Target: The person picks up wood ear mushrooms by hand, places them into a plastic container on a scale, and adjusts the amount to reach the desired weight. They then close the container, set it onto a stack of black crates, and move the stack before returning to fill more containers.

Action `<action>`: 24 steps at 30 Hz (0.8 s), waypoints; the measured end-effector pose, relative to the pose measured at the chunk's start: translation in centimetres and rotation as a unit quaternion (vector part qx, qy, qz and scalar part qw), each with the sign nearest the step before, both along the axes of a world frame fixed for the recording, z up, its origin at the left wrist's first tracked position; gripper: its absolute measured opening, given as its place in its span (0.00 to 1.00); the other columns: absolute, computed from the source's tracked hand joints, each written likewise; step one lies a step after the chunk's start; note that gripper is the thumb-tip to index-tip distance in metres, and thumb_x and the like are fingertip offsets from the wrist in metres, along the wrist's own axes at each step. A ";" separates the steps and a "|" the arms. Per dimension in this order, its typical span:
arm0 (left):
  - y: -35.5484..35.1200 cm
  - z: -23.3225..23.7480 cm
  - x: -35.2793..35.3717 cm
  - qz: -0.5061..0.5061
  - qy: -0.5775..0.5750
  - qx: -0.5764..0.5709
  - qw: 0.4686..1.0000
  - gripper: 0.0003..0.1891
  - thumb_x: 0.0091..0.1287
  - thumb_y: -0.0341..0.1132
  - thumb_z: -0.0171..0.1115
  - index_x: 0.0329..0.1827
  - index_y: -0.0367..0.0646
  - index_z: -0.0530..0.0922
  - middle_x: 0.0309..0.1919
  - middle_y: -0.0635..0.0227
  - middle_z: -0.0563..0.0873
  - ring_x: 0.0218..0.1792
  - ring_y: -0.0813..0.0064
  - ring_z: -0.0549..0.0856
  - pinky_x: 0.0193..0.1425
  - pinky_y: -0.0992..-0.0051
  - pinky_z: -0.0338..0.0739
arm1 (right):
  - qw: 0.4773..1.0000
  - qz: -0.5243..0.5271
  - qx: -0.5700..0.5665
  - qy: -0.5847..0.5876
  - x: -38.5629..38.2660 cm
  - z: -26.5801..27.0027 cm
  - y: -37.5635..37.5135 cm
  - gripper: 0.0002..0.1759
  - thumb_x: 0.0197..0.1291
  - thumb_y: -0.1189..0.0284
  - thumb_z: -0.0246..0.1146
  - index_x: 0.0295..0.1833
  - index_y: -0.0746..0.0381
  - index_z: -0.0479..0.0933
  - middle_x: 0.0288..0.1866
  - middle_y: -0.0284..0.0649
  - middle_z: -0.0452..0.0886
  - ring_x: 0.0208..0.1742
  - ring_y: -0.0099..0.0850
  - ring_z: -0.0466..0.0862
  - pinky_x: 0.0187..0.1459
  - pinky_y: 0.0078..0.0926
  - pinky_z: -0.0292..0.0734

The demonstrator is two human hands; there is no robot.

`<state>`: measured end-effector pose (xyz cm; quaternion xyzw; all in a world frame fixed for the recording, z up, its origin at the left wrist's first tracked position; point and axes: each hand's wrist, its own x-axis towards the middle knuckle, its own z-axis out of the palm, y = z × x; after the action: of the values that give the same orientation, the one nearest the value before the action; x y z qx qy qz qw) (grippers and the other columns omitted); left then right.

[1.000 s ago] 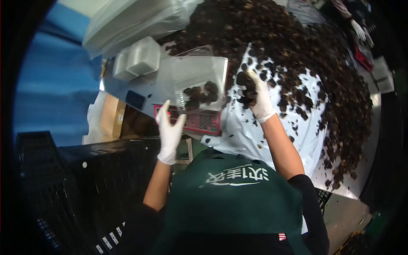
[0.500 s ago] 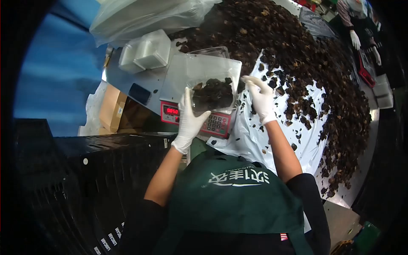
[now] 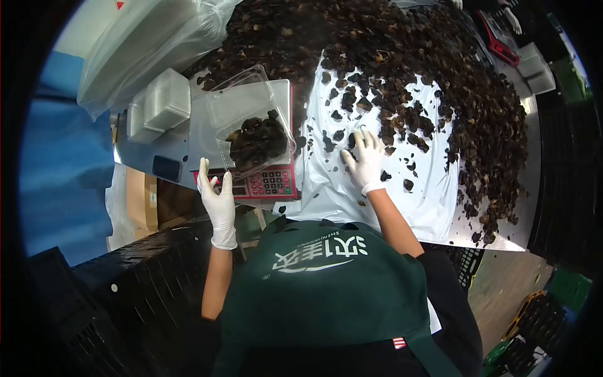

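A clear plastic clamshell box [image 3: 248, 125] stands on the red scale [image 3: 267, 182], with dark dried pieces [image 3: 257, 141] in its near half and the lid open behind. My left hand [image 3: 217, 191], in a white glove, hovers just left of the scale's keypad, fingers spread and holding nothing. My gloved right hand [image 3: 364, 157] lies flat on the white plastic sheet [image 3: 377, 201], fingers spread among scattered dark pieces. A large heap of the same dark pieces [image 3: 440, 69] covers the table beyond.
Stacked empty clamshell boxes [image 3: 160, 103] sit left of the scale, beside a big clear bag [image 3: 144, 44]. A black crate [image 3: 144, 283] stands at my lower left. A cardboard box [image 3: 141, 201] is under the table edge. A red tray [image 3: 499, 41] lies far right.
My left hand let go of the box's near side and dropped back beside the scale. My right hand moved from the box's edge down onto the white sheet.
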<state>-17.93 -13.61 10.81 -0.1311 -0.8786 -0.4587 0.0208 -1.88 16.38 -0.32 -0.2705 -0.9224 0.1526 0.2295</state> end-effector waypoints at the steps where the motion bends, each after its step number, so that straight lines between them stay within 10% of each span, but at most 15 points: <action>1: 0.3 0.2 0.0 0.002 0.008 0.002 1.000 0.31 0.69 0.27 0.63 0.75 0.40 0.63 0.70 0.59 0.71 0.69 0.69 0.71 0.67 0.69 0.69 | 0.999 0.025 0.004 -0.020 -0.5 0.0 -0.2 0.36 0.54 0.59 0.70 0.67 0.60 0.71 0.66 0.47 0.73 0.68 0.48 0.69 0.66 0.48 0.62; 12: 0.0 0.0 0.0 0.020 0.029 -0.037 0.999 0.25 0.69 0.26 0.61 0.70 0.42 0.70 0.66 0.63 0.74 0.62 0.73 0.75 0.62 0.74 0.72 | 0.995 0.079 0.041 -0.046 -4.2 -0.1 -1.1 0.35 0.57 0.57 0.67 0.68 0.56 0.70 0.59 0.43 0.75 0.59 0.43 0.73 0.59 0.44 0.68; 16: -0.5 -0.1 -0.5 0.024 0.062 -0.024 0.997 0.22 0.69 0.24 0.60 0.67 0.40 0.74 0.66 0.64 0.75 0.60 0.78 0.76 0.60 0.77 0.73 | 0.986 0.161 -0.005 -0.039 -4.8 -2.7 -0.6 0.18 0.58 0.62 0.66 0.53 0.56 0.78 0.48 0.42 0.78 0.50 0.41 0.79 0.50 0.41 0.75; 21: -1.3 -0.5 -1.0 0.034 0.058 -0.004 0.998 0.21 0.70 0.24 0.60 0.66 0.38 0.74 0.65 0.67 0.76 0.55 0.81 0.78 0.58 0.80 0.73 | 0.942 -0.059 -0.293 0.152 -2.0 1.2 0.5 0.09 0.65 0.67 0.64 0.42 0.61 0.78 0.38 0.46 0.82 0.36 0.43 0.81 0.40 0.33 0.77; 24: -1.6 -0.8 -0.7 0.044 0.036 0.021 0.998 0.20 0.71 0.25 0.59 0.66 0.37 0.74 0.64 0.66 0.77 0.56 0.80 0.78 0.60 0.79 0.73 | 0.849 -0.165 -0.458 0.203 3.8 3.0 3.9 0.08 0.66 0.70 0.64 0.41 0.64 0.78 0.35 0.36 0.81 0.37 0.22 0.78 0.43 0.24 0.74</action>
<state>-18.63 -15.26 10.02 -0.1080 -0.8723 -0.4709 0.0755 1.96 20.30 2.63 -0.4566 -0.6224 0.5691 0.2832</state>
